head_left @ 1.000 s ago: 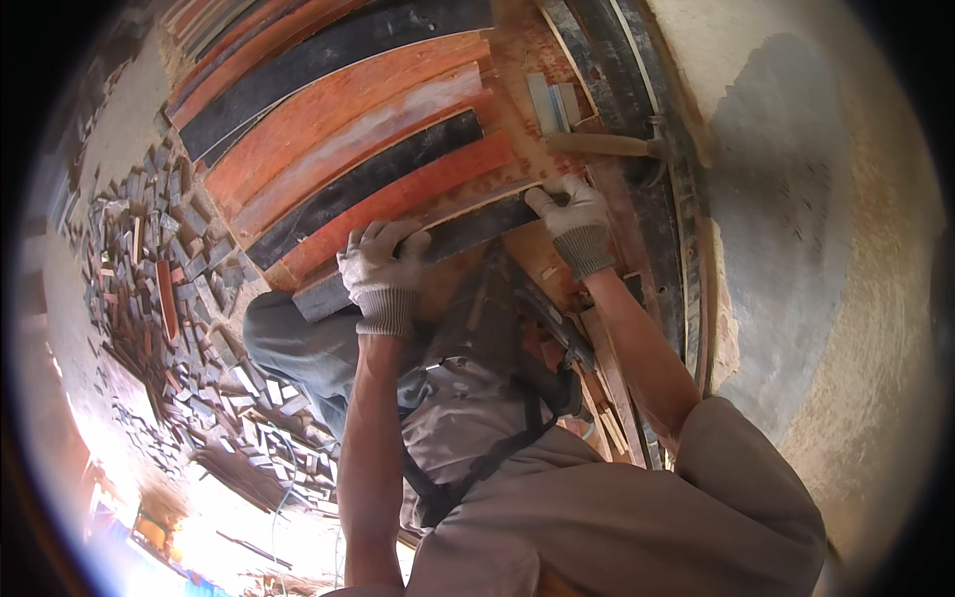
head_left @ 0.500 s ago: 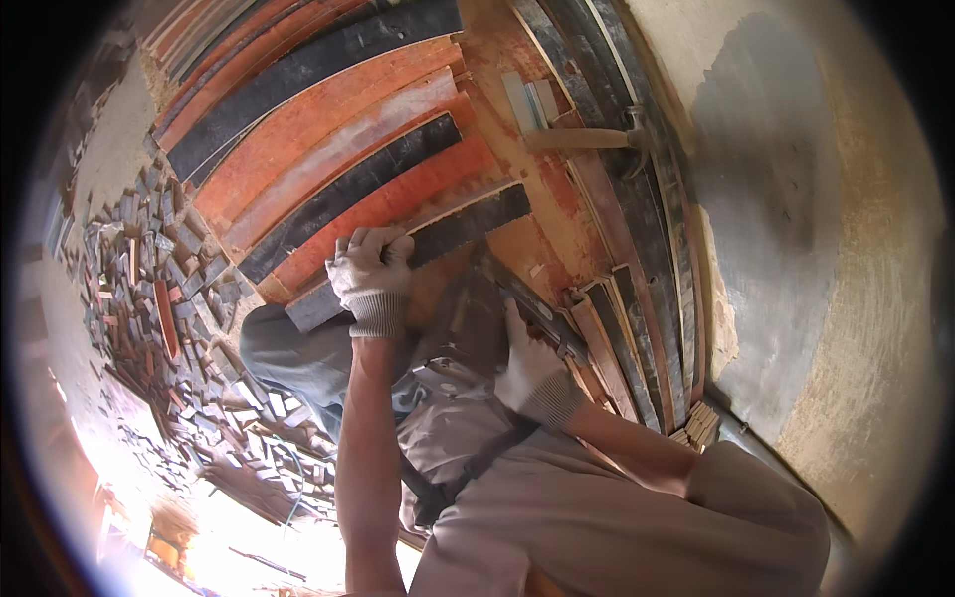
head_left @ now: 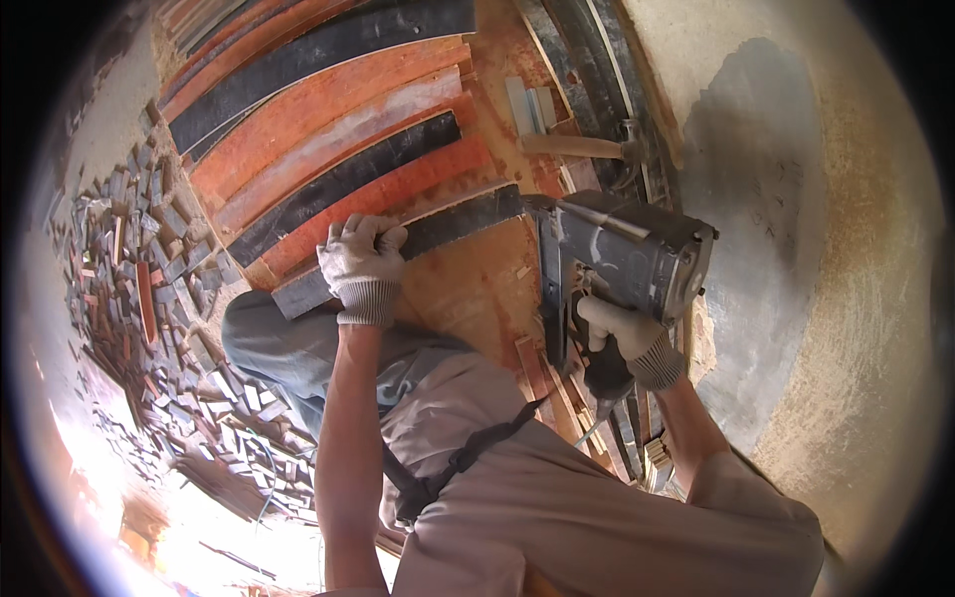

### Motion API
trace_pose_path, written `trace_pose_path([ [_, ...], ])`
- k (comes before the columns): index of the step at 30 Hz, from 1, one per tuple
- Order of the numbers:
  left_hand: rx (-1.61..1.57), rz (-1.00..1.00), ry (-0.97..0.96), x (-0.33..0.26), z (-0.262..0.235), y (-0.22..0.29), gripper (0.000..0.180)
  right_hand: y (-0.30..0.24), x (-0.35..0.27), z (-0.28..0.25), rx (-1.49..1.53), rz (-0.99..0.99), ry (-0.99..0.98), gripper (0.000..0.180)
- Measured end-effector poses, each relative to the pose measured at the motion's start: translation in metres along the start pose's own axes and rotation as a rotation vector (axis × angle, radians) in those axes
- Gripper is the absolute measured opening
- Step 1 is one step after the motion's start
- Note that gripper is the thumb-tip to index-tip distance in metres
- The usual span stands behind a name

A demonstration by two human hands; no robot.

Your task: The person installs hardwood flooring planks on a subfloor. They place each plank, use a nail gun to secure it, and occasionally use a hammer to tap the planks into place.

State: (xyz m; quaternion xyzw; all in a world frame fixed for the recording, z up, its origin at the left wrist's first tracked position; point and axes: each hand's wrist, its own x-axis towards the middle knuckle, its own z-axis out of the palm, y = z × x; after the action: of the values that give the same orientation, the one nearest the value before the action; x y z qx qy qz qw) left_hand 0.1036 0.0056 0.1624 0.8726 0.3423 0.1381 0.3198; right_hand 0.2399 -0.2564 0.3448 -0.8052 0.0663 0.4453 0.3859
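Note:
My gloved left hand (head_left: 360, 257) is closed around a narrow black-faced wooden strip (head_left: 464, 221), pressing it down near its left end. In my gloved right hand (head_left: 629, 330) is a black nail gun (head_left: 637, 244), held by the handle. Its nose meets or nearly meets the strip's right end; from here I cannot tell whether they touch. Just beyond the strip lie a red board (head_left: 383, 204) and a shorter black board (head_left: 348, 179), roughly parallel to it.
A hammer (head_left: 577, 146) with a wooden handle rests by the long boards along the wall (head_left: 766, 199). More red and black boards (head_left: 328, 95) are laid out at the far side. Many small wood offcuts (head_left: 159, 289) cover the floor at left.
My right hand has brought the nail gun from close to my lap up and right, to the strip's right end. My left hand stays on the strip, shifted only slightly.

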Motion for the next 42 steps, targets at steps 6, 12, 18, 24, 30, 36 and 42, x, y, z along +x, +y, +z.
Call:
trace_pose_path([
  [6, -0.015, -0.005, -0.001, 0.000, -0.001, 0.002, 0.007, 0.001, 0.028, -0.003, -0.103, 0.004, -0.080, 0.016],
  [12, 0.026, -0.018, -0.029, 0.001, -0.002, 0.001, 0.007, -0.001, 0.033, -0.002, -0.117, 0.027, -0.109, 0.022],
  [18, 0.003, -0.015, -0.008, 0.000, 0.002, 0.000, 0.006, -0.006, 0.033, 0.000, -0.159, 0.033, -0.109, 0.019],
  [24, -0.028, 0.020, 0.039, 0.000, 0.003, -0.004, 0.005, -0.016, 0.025, 0.002, 0.037, 0.093, -0.102, 0.018],
  [30, -0.012, 0.054, 0.057, -0.001, 0.002, -0.003, 0.006, -0.006, 0.029, 0.016, -0.173, 0.027, -0.202, 0.022],
  [36, -0.005, 0.030, 0.042, -0.001, 0.003, -0.005, 0.005, -0.013, 0.025, 0.029, -0.150, 0.053, -0.141, 0.020],
  [42, -0.011, 0.014, 0.024, -0.002, 0.002, -0.004, 0.006, -0.015, 0.019, 0.037, -0.118, 0.119, -0.151, 0.020],
])
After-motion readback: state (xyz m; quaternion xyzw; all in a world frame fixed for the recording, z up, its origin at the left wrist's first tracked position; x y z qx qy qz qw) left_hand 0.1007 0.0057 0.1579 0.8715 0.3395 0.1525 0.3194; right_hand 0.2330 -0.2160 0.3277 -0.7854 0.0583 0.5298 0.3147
